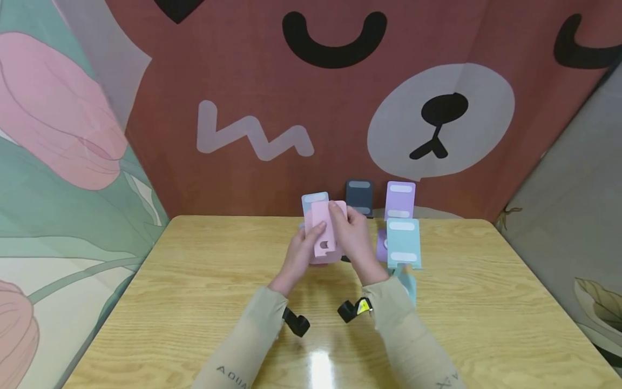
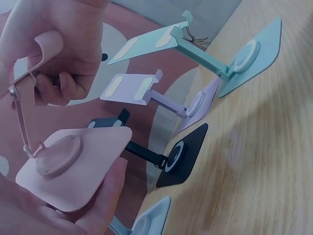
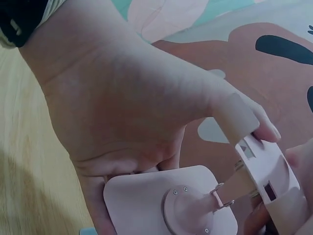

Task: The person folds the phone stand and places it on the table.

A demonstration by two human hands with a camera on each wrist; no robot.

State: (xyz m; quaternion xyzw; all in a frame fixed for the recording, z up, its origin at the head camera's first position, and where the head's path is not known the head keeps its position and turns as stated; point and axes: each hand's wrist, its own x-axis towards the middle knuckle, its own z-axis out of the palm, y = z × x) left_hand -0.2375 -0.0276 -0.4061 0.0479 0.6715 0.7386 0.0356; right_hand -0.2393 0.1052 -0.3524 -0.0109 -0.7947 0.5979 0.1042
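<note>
Both hands hold a pink folding phone stand [image 1: 322, 216] above the table. My left hand [image 1: 297, 255] grips it from the left, its fingers along the edge of the rounded base [image 2: 100, 161] in the left wrist view. My right hand [image 1: 358, 240] grips the upper part, with the thumb on the holder plate [image 3: 269, 169] in the right wrist view. A hinged arm joins plate and base, and the base carries a round disc with small screws. Part of the stand is covered by the fingers.
More phone stands stand on the wooden table [image 1: 218, 270]: a light blue one [image 1: 315, 198] behind the hands, a black one [image 1: 359, 186], a purple one [image 1: 400, 200] and a mint one [image 1: 403, 240] to the right. A patterned cloth [image 1: 252, 178] hangs behind the table.
</note>
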